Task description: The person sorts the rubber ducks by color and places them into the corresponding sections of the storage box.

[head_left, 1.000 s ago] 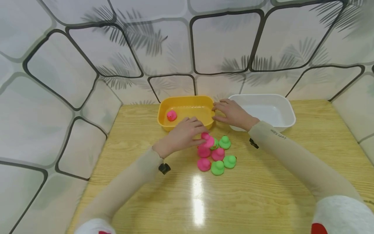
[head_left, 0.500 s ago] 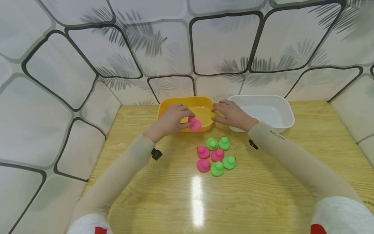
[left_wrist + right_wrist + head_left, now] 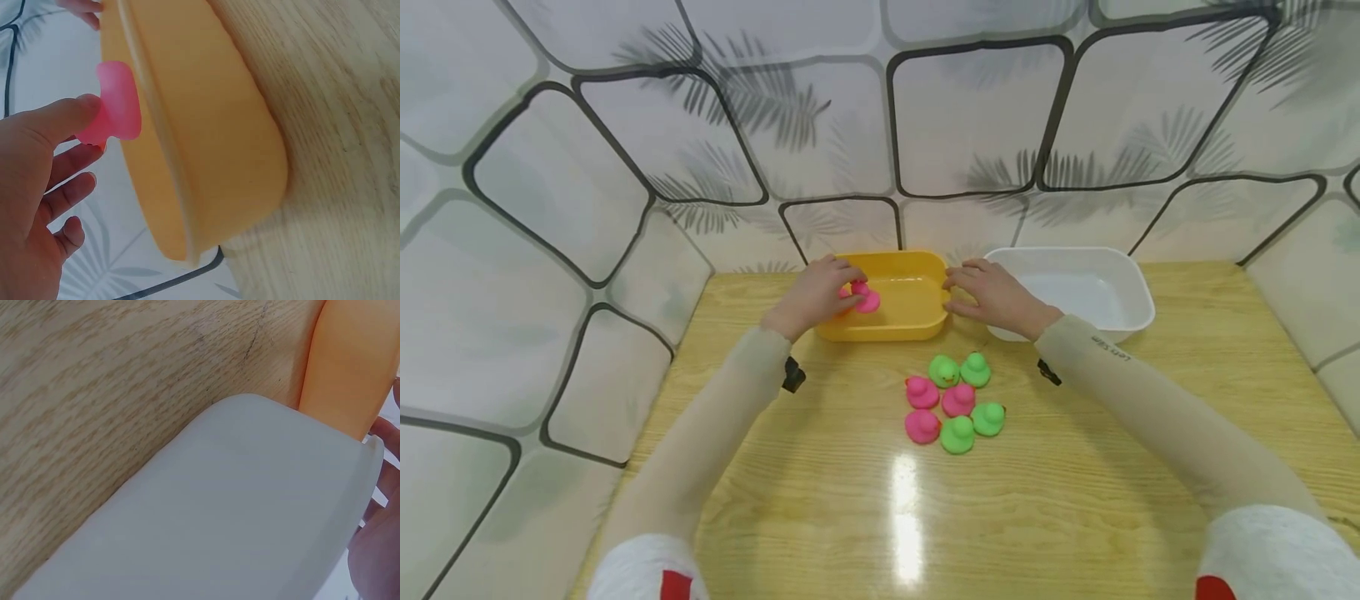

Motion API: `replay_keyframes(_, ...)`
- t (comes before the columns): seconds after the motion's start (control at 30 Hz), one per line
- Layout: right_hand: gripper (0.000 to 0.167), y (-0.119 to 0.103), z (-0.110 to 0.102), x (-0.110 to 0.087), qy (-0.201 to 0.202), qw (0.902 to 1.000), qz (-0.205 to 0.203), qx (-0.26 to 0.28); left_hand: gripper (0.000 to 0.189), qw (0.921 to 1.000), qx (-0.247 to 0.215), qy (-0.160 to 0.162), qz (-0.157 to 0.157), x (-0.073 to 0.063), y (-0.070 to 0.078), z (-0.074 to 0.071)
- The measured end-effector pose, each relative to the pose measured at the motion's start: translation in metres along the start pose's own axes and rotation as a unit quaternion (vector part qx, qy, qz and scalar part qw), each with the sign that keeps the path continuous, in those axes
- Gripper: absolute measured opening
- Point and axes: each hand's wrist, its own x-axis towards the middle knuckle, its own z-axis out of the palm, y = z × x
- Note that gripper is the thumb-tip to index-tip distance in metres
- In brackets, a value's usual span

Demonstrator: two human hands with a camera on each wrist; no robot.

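Observation:
My left hand point(image 3: 817, 290) is over the left end of the yellow tub point(image 3: 917, 323), pinching a pink rubber duck point(image 3: 867, 300) between thumb and fingers. In the left wrist view this duck point(image 3: 119, 103) appears beside the tub's rim, its flat base facing the camera. Another pink duck point(image 3: 844, 293) lies in the tub, mostly hidden by the hand. My right hand point(image 3: 992, 293) reaches across the near left corner of the white tub point(image 3: 1138, 312), its relaxed fingertips at the right rim of the yellow tub. On the table, pink ducks point(image 3: 922, 392) and green ducks point(image 3: 957, 434) sit in a loose cluster.
Both tubs stand side by side near the back of the wooden table point(image 3: 820, 500). A patterned white wall point(image 3: 977, 117) rises right behind them and continues along the left and right sides. The duck cluster lies in front of the tubs.
My left hand has carried a pink duck from the cluster up and leftward to over the yellow tub's left end. My right hand has stayed at the yellow rim.

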Motion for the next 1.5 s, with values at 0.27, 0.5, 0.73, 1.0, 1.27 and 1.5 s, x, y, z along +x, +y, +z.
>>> replay_keyframes(0.27, 0.042, -0.001, 0.004, -0.001, -0.005, 1.0000, 0.003, 0.004, 0.028, 0.9998, 0.009, -0.012, -0.014, -0.001, -0.008, 0.018)
replay_keyframes(0.5, 0.041, -0.003, 0.004, -0.001, -0.007, 1.0000, 0.004, 0.003, 0.029, 0.9997, -0.010, -0.010, -0.018, -0.008, -0.008, 0.022)
replay_keyframes(0.73, 0.040, -0.005, 0.001, -0.002, -0.004, 1.0000, 0.001, 0.001, 0.024, 0.9997, -0.006, 0.018, 0.016, -0.019, 0.002, 0.019)
replay_keyframes(1.0, 0.039, -0.006, -0.001, -0.002, -0.003, 1.0000, 0.001, 0.001, 0.022, 0.9948, 0.014, 0.052, 0.087, -0.032, 0.027, 0.022)
replay_keyframes(1.27, 0.039, -0.005, -0.001, -0.001, 0.002, 1.0000, 0.001, 0.002, 0.024, 0.9902, -0.007, 0.048, 0.131, -0.049, 0.056, 0.035)
replay_keyframes(1.5, 0.039, -0.006, -0.003, 0.000, 0.005, 1.0000, 0.003, 0.004, 0.029, 0.9871, -0.032, 0.036, 0.152, -0.062, 0.075, 0.051)
